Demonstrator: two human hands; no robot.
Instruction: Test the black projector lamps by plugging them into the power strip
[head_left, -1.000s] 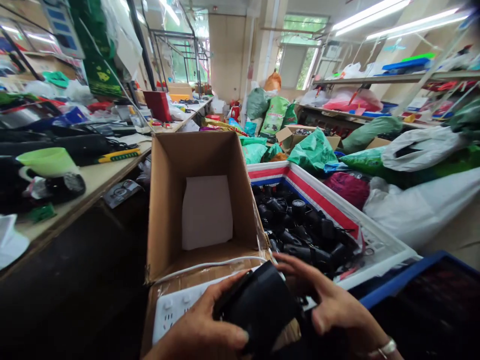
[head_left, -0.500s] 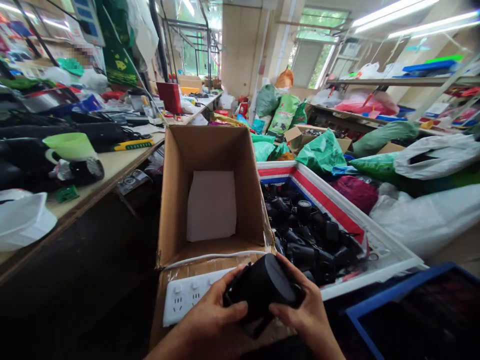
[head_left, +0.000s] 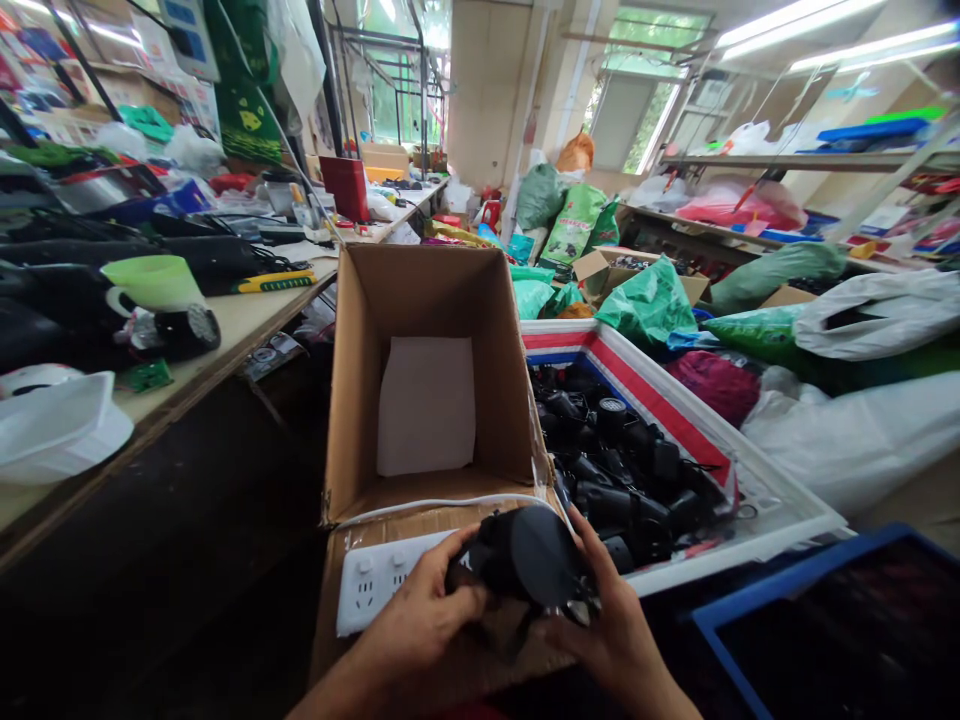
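Note:
A black round-ended device [head_left: 541,556] is held between my two hands, low in the centre of the view. My left hand [head_left: 429,610] grips its left side, fingers on top and thumb beneath. On the right side, the fingers and thumb of my right hand [head_left: 611,615] wrap round it. Beneath and behind the hands lies a white power strip [head_left: 379,578] on cardboard, partly hidden by my left hand. A cardboard box [head_left: 345,400] stands just beyond, open towards me, with a pale sheet [head_left: 427,405] inside.
A white bin [head_left: 750,550] full of black devices [head_left: 622,480] stands right of the box. On the left worktable [head_left: 247,320] are a green cup [head_left: 157,284], a yellow-green cutter [head_left: 276,282] and a white tub [head_left: 64,425]. A blue-edged tray [head_left: 739,660] sits lower right.
The black device has turned and tilted between my hands, its flat round end now facing more upward. Both hands still hold it. The view has shifted slightly.

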